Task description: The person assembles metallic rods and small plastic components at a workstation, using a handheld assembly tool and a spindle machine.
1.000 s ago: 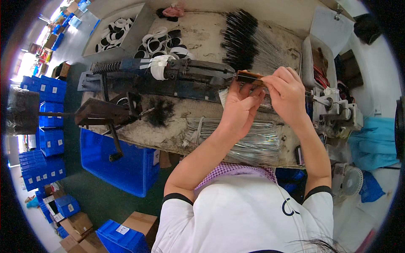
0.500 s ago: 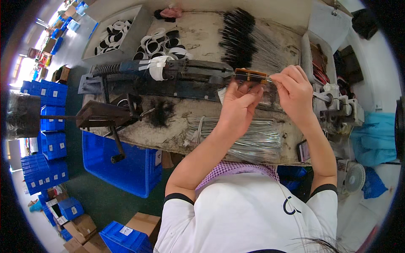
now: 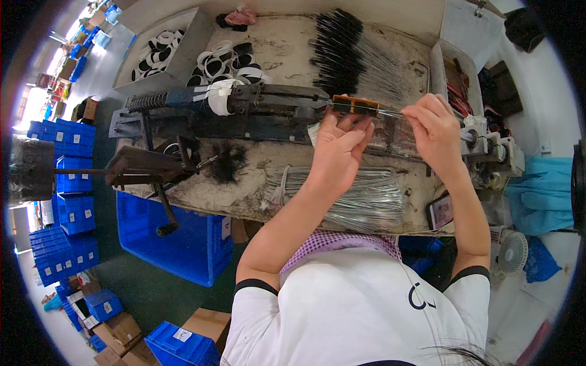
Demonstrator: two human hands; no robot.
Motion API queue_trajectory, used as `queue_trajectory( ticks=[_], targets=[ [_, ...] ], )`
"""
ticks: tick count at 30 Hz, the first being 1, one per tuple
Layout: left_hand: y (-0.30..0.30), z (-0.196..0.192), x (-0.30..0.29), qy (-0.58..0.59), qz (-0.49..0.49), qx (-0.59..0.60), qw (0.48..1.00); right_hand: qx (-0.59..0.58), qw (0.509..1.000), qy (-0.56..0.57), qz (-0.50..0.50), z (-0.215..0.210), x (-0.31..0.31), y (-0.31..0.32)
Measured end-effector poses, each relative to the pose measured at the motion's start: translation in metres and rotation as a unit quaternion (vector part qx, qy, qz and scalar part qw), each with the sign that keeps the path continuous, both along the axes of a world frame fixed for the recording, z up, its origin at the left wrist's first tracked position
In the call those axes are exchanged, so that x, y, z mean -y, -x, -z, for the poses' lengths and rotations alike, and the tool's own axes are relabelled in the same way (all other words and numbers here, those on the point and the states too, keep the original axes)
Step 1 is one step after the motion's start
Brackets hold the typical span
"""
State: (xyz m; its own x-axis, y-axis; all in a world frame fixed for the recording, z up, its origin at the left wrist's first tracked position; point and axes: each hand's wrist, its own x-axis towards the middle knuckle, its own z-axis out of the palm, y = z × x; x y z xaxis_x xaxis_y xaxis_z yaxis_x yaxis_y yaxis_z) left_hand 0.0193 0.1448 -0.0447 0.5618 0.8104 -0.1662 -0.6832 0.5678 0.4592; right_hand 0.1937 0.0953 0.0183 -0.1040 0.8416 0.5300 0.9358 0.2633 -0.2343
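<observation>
My left hand (image 3: 337, 149) is closed round the underside of a small dark block with orange edges (image 3: 355, 107), its fingers curled below it. The block sits at the right end of a long dark metal machine (image 3: 274, 97). From the block's right side runs thin bare wire (image 3: 390, 113). My right hand (image 3: 436, 131) pinches the far end of that wire between thumb and fingertips, a short way from the block. Whether black bristles lie inside the block is too small to tell. Below my hands lies a bundle of straight silvery wires (image 3: 369, 198).
Black-bristled wire brushes (image 3: 337, 52) lie at the back. White and black rolls (image 3: 223, 61) sit left of them, beside a box of more rolls (image 3: 160, 55). A crank handle (image 3: 165, 213) juts over a blue bin (image 3: 177, 244). A phone (image 3: 441, 211) lies at the right edge.
My right hand has drawn to the right, so more wire shows between it and the block. My left hand stays at the block. The whole view has shifted slightly.
</observation>
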Motion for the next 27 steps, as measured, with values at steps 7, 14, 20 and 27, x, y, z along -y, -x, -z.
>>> queue_trajectory(
  ticks=[7, 14, 20, 27],
  targets=[
    [0.0, 0.001, 0.001, 0.004, -0.005, -0.016, 1.0, -0.058, 0.998, -0.02, -0.02, 0.001, -0.008, 0.009],
    [-0.001, 0.001, 0.002, 0.007, -0.005, 0.005, 1.0, -0.026, 0.999, -0.002, -0.033, 0.006, -0.024, 0.027],
    [0.0, 0.001, 0.002, -0.015, 0.007, 0.002, 1.0, -0.013, 0.999, -0.017, -0.026, 0.004, -0.024, 0.029],
    [0.0, -0.004, 0.001, 0.0, 0.002, 0.009, 1.0, 0.013, 1.0, -0.001, -0.015, 0.002, -0.022, 0.029]
  ],
)
